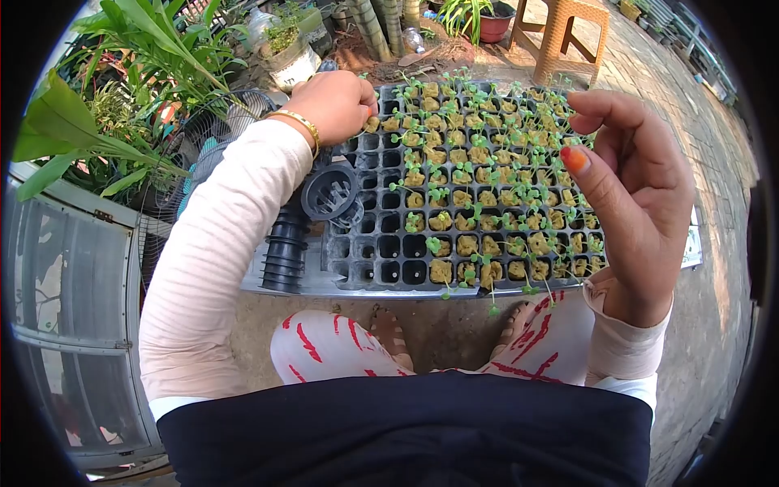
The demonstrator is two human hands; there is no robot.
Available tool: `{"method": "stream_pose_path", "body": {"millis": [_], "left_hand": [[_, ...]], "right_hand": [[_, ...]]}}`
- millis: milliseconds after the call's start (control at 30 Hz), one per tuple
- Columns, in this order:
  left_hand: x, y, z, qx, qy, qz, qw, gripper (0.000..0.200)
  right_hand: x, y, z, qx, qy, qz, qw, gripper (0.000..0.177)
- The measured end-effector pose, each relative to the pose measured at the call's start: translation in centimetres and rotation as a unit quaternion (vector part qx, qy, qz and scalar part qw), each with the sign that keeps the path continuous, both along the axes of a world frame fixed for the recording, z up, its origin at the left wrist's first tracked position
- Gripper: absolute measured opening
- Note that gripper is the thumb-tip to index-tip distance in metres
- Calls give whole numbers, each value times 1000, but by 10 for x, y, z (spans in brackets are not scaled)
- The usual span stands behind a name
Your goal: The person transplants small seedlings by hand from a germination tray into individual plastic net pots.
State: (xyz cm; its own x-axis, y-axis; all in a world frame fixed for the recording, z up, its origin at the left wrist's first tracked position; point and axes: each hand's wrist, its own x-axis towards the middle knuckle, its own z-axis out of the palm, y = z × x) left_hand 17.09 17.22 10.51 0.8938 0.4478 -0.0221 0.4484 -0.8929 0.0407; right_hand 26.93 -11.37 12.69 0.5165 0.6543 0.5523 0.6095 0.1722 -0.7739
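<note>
A black seedling tray [390, 223] lies in front of me, with small green seedlings [462, 173] in yellowish plugs across its middle and right. Several cells on its left hold no plug. My left hand [334, 105], with a gold bangle at the wrist, is at the tray's upper left corner. Its fingers are bent together, and what they hold, if anything, is hidden. Raised over the tray's right side is my right hand [629, 174], thumb and fingers apart with nothing between them. Black net pots [330, 193] sit by the tray's left edge, some in a stack [284, 252].
Leafy plants [105, 105] and wire mesh [166, 215] stand at the left. A white pot [294, 66] and a red pot [495, 26] are behind the tray, near a tan stool [560, 36]. A metal-framed glass panel [73, 260] is at lower left.
</note>
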Motion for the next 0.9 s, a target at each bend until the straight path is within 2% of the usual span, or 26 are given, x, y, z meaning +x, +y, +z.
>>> {"method": "stream_pose_path", "body": {"millis": [200, 467, 600, 667, 700, 733, 800, 833, 900], "left_hand": [[2, 2, 4, 11, 34, 6, 999, 16], [8, 9, -2, 18, 90, -40, 995, 17], [8, 19, 0, -21, 60, -73, 995, 22], [6, 23, 4, -88, 4, -98, 991, 32], [4, 24, 6, -121, 4, -89, 989, 48], [4, 23, 7, -121, 4, -89, 989, 48], [3, 18, 8, -125, 32, -30, 991, 67], [2, 18, 8, -125, 32, -31, 991, 67], [2, 19, 4, -123, 22, -34, 992, 81]], "right_hand": [[2, 0, -1, -11, -8, 1, 1000, 34], [-2, 0, 1, -21, 3, -5, 1000, 33], [-1, -1, -1, -19, 6, -3, 1000, 33], [1, -2, -2, -16, -1, -5, 1000, 33], [1, -2, -2, -15, -1, -4, 1000, 33], [2, -2, -2, -15, -2, -3, 1000, 33], [1, -2, -2, -19, -3, -6, 1000, 32], [0, -2, -2, -24, -4, -9, 1000, 32], [-1, -1, -1, -27, 5, -7, 1000, 32]]}}
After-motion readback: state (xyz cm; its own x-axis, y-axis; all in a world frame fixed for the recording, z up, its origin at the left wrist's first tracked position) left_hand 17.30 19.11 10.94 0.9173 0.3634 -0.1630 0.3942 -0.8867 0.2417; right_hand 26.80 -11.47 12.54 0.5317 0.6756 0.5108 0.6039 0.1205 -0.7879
